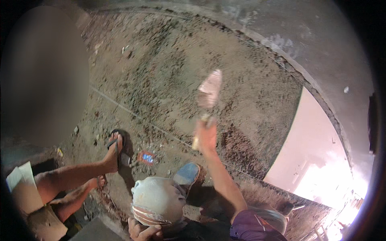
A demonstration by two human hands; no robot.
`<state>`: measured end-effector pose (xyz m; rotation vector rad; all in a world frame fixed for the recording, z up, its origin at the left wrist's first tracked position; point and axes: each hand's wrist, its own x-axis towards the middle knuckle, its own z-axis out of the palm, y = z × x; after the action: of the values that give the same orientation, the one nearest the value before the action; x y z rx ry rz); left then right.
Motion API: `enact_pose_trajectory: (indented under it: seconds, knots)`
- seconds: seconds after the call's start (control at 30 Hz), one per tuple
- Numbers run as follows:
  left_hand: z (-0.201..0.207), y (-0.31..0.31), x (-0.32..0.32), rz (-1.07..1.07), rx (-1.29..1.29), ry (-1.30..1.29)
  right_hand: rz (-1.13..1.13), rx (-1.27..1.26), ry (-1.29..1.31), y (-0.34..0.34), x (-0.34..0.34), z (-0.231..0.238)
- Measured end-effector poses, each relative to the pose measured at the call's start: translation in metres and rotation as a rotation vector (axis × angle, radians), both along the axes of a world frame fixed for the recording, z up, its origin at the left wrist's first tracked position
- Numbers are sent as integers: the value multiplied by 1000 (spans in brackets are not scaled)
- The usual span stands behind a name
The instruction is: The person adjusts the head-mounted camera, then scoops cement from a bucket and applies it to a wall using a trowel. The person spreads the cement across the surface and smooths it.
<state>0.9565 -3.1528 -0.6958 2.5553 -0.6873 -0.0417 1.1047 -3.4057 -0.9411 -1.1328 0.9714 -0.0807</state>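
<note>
My right hand (206, 134) grips a trowel (210, 89) by its pale handle, arm stretched forward. The pointed metal blade is smeared by motion and points away from me, over rough grey-brown soil (169, 76); whether it touches the soil I cannot tell. My left hand (144, 231) is at the lower edge beside my bent knee (159, 199) in light, dusty trousers. Its fingers are curled together, and anything inside them is hidden. A thin string line (120, 106) runs across the ground, passing close under the trowel hand.
A large white panel (311, 148) lies at the right, glaring in bright light. Beyond the soil is a concrete floor (321, 44). At left is another person's leg (74, 176) with a flip-flop. A small red-and-blue packet (147, 157) lies near my blue shoe (187, 174).
</note>
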Motion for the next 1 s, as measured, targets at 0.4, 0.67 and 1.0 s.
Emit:
enact_pose_trajectory:
  seconds: [0.4,0.67,1.0]
  knots:
    - [-94,-8,30,-122,-438,-125,185,413,26,-97,1,-41]
    - [-85,-18,42,-177,-395,-145,44,240,283,-231,-137,-18]
    - [-353,62,214,1001,-360,110,167,174,29,-176,22,32]
